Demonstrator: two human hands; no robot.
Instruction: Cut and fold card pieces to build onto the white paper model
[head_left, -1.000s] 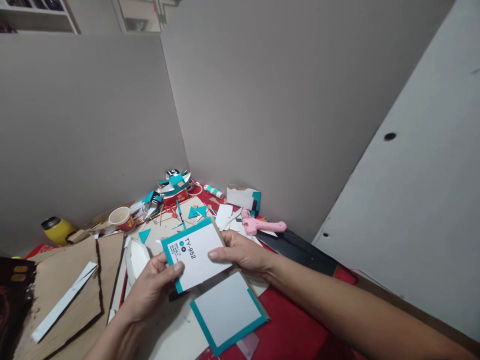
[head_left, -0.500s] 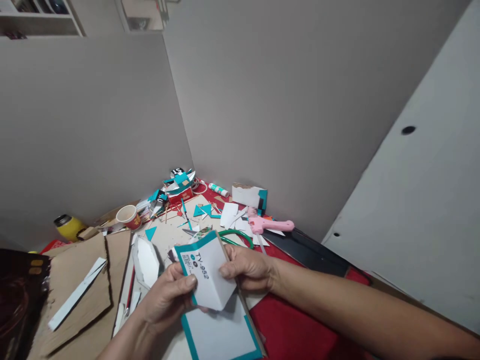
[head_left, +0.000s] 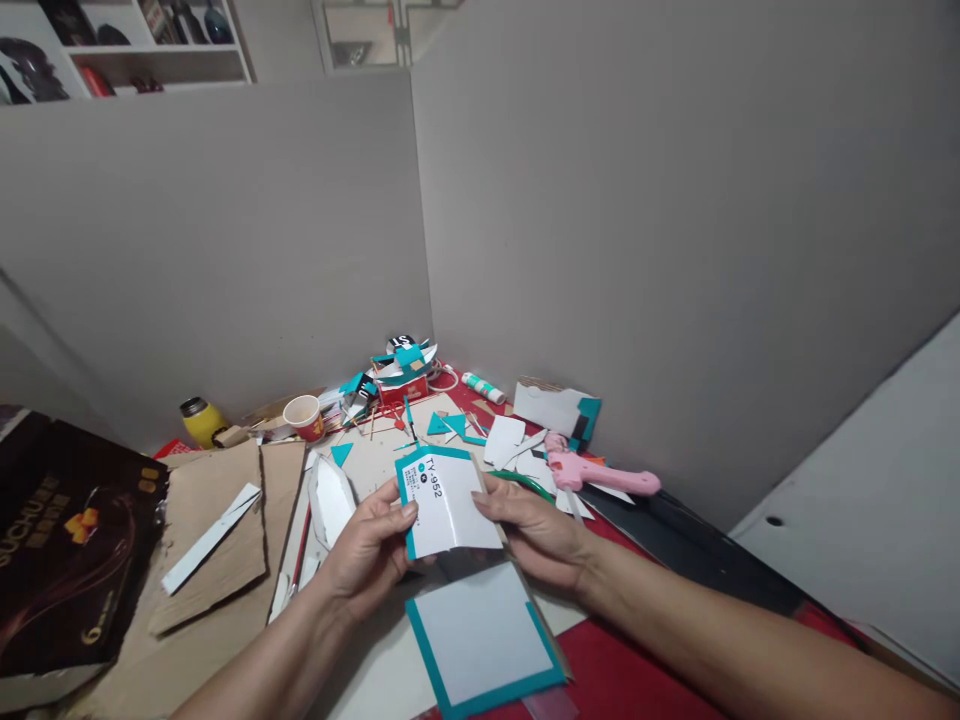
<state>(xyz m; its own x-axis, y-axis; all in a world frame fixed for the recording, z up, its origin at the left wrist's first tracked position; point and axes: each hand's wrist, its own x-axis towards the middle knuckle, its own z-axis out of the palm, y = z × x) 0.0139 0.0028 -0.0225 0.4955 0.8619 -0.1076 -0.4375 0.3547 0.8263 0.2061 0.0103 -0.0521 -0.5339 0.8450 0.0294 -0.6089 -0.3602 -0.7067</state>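
Item: white card (head_left: 450, 505) with teal border, printed "TY-952" near its upper left corner. Held above the tabletop (head_left: 622, 680), between both hands, slightly bowed.

Left hand (head_left: 367, 555): fingers curled, thumb pressed on the card's left edge, closed on the card.

Right hand (head_left: 540, 530): fingers behind the card's right edge, thumb along its lower right side, closed on the card.

Second card (head_left: 484, 635): white face, teal border on two sides, lying flat on the tabletop just below the held card and between the forearms.

Pink glue gun (head_left: 600, 472): lying on its side, right of the hands, near the partition wall (head_left: 675, 250).

Green curved strip (head_left: 525, 483): partly hidden behind the right hand.

Paper cup (head_left: 306, 417): red and white, upright, behind the hands to the left.

Yellow bottle (head_left: 201, 420): dark cap, near the left wall, left of the cup.

Brown cardboard sheets (head_left: 217, 530): lying flat left of the left hand, with a white strip (head_left: 211, 537) across them.

White shaped piece (head_left: 330, 497): just left of the left hand's fingers.

Teal triangles (head_left: 442, 425) and white offcuts (head_left: 504, 440): scattered behind the held card.

Glue stick (head_left: 484, 387): lying near the corner.

Dark printed box (head_left: 60, 540): at the far left edge.

Red surface covering shows on the tabletop under the right forearm.
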